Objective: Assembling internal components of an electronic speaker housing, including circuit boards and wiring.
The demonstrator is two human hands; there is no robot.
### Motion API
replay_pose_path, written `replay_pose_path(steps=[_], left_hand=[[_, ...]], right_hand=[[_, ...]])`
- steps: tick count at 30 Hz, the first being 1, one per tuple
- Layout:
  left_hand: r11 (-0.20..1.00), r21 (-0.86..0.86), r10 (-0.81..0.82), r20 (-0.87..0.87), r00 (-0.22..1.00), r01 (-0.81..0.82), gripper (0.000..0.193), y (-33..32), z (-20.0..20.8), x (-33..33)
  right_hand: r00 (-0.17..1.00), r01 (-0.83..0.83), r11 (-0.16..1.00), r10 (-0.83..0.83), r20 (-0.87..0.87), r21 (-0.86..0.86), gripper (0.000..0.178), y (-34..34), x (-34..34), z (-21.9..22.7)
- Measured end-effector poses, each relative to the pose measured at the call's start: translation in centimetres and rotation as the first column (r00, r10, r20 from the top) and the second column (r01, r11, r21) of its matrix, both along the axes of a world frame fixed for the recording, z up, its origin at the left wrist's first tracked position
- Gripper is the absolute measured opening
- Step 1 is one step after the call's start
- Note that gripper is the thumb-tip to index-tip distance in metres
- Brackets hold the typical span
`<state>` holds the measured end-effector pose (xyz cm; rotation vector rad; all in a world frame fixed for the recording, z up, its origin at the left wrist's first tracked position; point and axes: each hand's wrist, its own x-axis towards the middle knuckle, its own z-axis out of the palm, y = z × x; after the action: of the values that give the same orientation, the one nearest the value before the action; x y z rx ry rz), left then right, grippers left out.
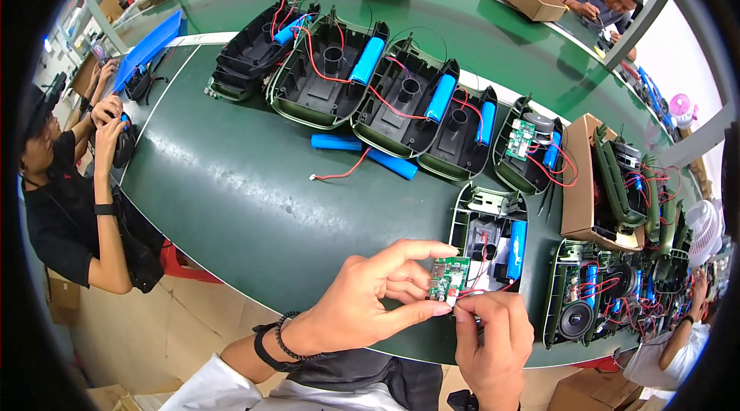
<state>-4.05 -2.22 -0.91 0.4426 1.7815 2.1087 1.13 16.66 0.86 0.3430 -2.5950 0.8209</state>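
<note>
My left hand grips a small green circuit board by its edges, between thumb and fingers. Close beside it, my right hand is closed in a pinch on a red wire near its white plug, which is at the board's lower edge. Whether the plug is seated in the board cannot be made out. Just beyond my hands lies an open dark green speaker housing, with a blue battery cell along its right side. The wire runs toward that cell.
Several open housings with blue cells line the green table. Loose blue cells lie in front of them. A cardboard box of housings stands right, near a housing with a round speaker. Co-workers sit left, right and across.
</note>
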Motion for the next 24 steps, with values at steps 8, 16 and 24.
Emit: replay_pose_path(steps=[8, 16, 24], left_hand=[[1.0, -0.011, 0.014, -0.038, 0.999, -0.015, 0.059, 0.0, 0.0, -0.2], [0.999, 0.038, -0.034, 0.07, 0.997, 0.031, 0.064, 0.1, -0.2, 0.7], [0.979, -0.196, 0.002, -0.292, 0.956, -0.062, 0.063, 1.6, 1.3, 0.2]], right_hand=[[0.996, -0.03, 0.993, 0.039, -0.083, 0.116, 0.024, -0.4, -0.4, -0.2], [0.996, -0.06, 0.988, 0.069, -0.062, 0.142, 0.029, 1.4, 0.6, 2.3], [0.97, 0.232, 0.972, -0.228, 0.078, -0.044, 0.034, 5.6, 8.0, 3.4]])
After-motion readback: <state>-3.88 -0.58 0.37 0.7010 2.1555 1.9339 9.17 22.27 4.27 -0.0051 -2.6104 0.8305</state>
